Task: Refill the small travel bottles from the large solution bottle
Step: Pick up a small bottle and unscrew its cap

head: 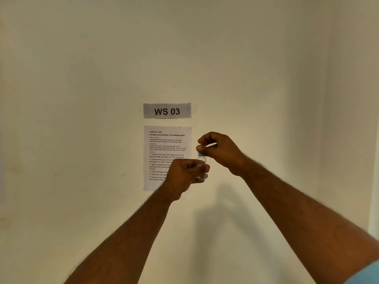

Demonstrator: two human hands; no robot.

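The small travel bottle (202, 168) is held upright in the air in front of the wall, at about chest height, with no table in view. It is clear plastic, so it is likely very light and a little slippery, and its thin sides may give if squeezed hard. The left hand (185, 175) is clenched around the bottle's lower body, which looks like the right place to steady it. The right hand (218, 150) pinches the blue cap (200, 154) from above with thumb and fingertips; the cap is small and probably needs a firm twist. I cannot tell how full the bottle is. Behind the hands an instruction sheet (167, 148) hangs on the wall (82, 99) below a "WS 03" sign (167, 111).
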